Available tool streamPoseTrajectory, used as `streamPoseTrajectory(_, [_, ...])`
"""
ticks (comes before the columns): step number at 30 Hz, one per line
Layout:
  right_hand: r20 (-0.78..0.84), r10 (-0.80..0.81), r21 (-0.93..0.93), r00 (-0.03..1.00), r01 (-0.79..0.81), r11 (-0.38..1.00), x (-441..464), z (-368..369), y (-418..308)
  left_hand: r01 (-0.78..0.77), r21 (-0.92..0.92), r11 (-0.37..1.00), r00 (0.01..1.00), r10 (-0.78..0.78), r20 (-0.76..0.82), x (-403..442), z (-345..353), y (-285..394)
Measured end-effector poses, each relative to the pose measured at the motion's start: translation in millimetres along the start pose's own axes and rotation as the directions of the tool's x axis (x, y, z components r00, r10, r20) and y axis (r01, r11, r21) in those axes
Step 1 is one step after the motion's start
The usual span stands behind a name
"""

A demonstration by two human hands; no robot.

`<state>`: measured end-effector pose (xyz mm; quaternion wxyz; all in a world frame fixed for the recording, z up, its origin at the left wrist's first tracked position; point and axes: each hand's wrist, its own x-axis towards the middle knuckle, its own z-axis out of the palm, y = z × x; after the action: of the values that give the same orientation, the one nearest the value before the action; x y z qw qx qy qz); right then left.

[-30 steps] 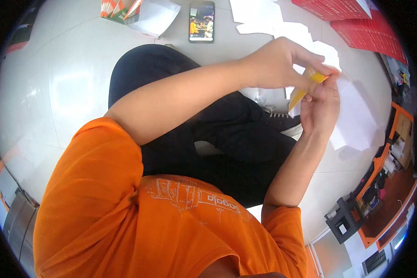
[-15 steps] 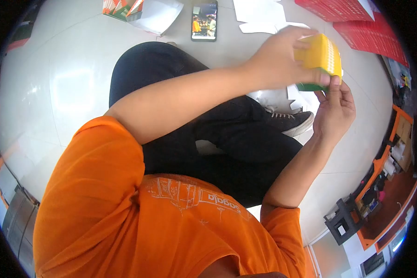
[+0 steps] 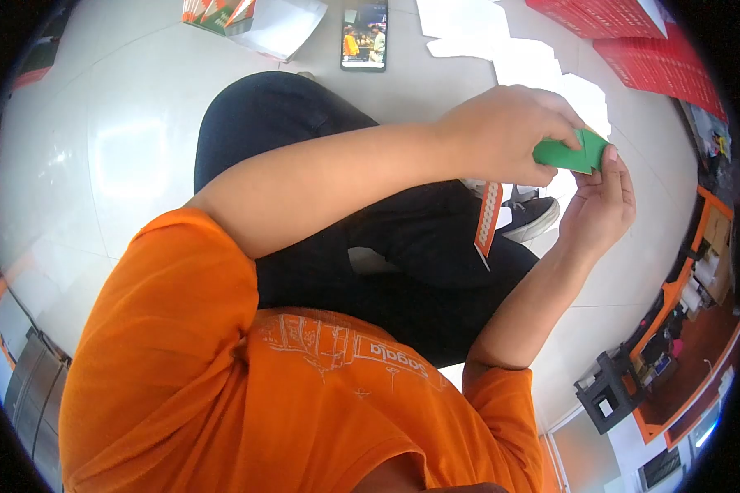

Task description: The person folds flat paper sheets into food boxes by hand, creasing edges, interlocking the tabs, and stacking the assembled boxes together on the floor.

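Note:
My left hand (image 3: 510, 135) reaches across from the left, its fingers closed on one end of a green folded card piece (image 3: 580, 154). At the card's right end, my right hand (image 3: 598, 205) pinches it between thumb and fingers. Below my left hand hangs an orange-red printed strip (image 3: 487, 218) with a white pattern, over my leg; whether it joins the green piece is hidden by the hand. White paper sheets (image 3: 528, 64) lie on the floor just beyond my hands.
A phone (image 3: 364, 37) with a lit screen lies on the floor ahead. Left of it stands an open printed box (image 3: 278, 29). Red printed stacks (image 3: 649, 70) are at the upper right. A black shoe (image 3: 533, 218) lies below my hands, and a black stand (image 3: 610, 392) is at lower right.
The held piece has turned from its yellow faces to a green face. My left hand has moved down slightly from half a second ago, and the orange-red strip now shows below it.

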<state>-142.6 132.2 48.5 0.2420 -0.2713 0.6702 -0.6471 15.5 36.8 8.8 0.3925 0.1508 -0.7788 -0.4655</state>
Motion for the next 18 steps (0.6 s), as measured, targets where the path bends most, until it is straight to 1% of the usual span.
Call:
streamPoseTrajectory(1, [0.009,-0.001,-0.003,1.000,0.001,1.000,1,-1,1,-0.012,0.003,1.000,1.000,0.012,0.015,2,-2,0])
streamPoseTrajectory(4, [0.059,-0.077,-0.011,0.995,0.077,0.997,0,1,1,-0.058,0.004,0.998,0.998,0.058,0.008,6,-9,-2])
streamPoseTrajectory(7, [0.110,-0.064,0.003,0.992,0.064,0.998,2,-2,2,-0.077,-0.060,0.995,0.997,0.078,0.017,9,-14,-2])
streamPoseTrajectory(10, [0.053,-0.057,-0.033,0.997,0.058,0.998,-7,9,-2,-0.069,-0.068,0.995,0.992,0.061,-0.110,9,-12,-3])
streamPoseTrajectory(13, [0.139,-0.015,0.077,0.990,0.004,0.997,-16,24,-1,0.035,-0.150,0.988,0.970,-0.069,-0.233,5,-6,-2])
streamPoseTrajectory(16, [0.117,-0.026,0.062,0.993,0.019,0.998,-21,30,5,0.081,-0.218,0.973,0.961,-0.134,-0.243,3,-2,-2])
streamPoseTrajectory(18, [0.164,-0.001,0.140,0.986,-0.022,0.990,-19,26,13,0.130,-0.279,0.951,0.946,-0.204,-0.253,1,-1,-1])
